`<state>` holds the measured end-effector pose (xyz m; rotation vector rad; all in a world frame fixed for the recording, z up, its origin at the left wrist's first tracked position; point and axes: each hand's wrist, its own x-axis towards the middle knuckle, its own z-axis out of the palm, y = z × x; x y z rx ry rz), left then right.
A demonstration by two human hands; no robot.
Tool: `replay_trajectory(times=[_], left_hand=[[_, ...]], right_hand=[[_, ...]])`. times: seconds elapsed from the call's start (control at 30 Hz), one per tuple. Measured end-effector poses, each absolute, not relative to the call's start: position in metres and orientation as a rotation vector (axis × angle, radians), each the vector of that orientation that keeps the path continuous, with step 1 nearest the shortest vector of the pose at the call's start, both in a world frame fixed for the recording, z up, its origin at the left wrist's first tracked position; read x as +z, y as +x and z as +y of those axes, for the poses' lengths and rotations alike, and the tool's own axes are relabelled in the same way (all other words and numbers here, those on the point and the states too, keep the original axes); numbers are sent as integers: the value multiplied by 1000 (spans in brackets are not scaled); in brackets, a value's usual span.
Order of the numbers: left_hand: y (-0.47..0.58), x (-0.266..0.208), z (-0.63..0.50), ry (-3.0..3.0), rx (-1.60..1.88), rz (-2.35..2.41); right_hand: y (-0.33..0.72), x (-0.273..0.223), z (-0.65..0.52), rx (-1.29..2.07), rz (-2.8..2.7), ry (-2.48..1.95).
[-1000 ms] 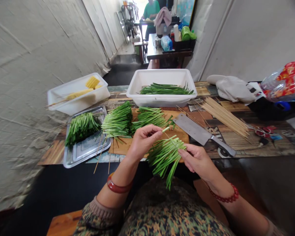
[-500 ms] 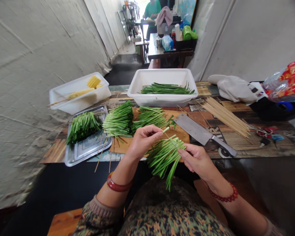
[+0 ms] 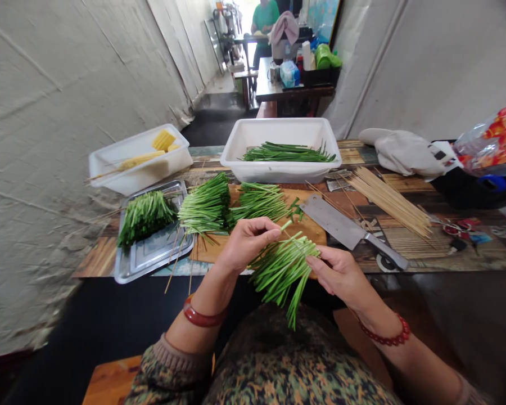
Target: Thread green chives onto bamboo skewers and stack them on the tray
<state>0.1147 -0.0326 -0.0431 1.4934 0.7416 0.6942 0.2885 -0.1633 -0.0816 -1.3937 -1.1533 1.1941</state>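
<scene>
Between the thumb and fingers of my left hand (image 3: pixel 249 242) is a single garlic chive stalk (image 3: pixel 285 225), its pale end pointing up and right. My right hand (image 3: pixel 337 271) pinches the right edge of a fan of skewered garlic chives (image 3: pixel 283 271), whose green ends hang toward my lap. The skewer is mostly hidden. Just beyond my left hand, cut garlic chives (image 3: pixel 261 201) lie on a wooden cutting board (image 3: pixel 316 229). A thick stack of skewered chives (image 3: pixel 206 202) rests at the board's left side. More skewered chives (image 3: pixel 147 216) lie on a metal tray (image 3: pixel 152 267).
A cleaver (image 3: pixel 337 222) lies right of my hands, with bamboo skewers (image 3: pixel 394 205) beyond it. Behind the board stands a white tub (image 3: pixel 278 171) holding long chives; another tub (image 3: pixel 139 177) holds corn. A cap (image 3: pixel 398 152) and keys lie at right. A person (image 3: pixel 265 17) stands far back.
The view has shifted slightly, so the table's things appear a little further right. Both hands keep nearly the same pose and hold the same chives.
</scene>
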Motion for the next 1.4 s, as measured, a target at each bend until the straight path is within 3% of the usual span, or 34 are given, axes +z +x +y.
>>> replay_trajectory(times=[0.33,0.5,1.0,1.17,1.4], left_hand=[[116,-41,-33,1662,666,652],[117,-39,-34,1571,478,635],[124,-71,-31,1620,336,626],[122,-78,-9,1609,585,850],[151,-79,10,2451,541,953]], right_hand=[[286,-76,-160,1211,-1143,-1378],[288,-79,-160,1264,-1064,-1351],[294,-97,-165,1325,-970,-1414],[311,-107,-172,1223,-888,-1421],[321,-112,-161,1157,-822,-1393]])
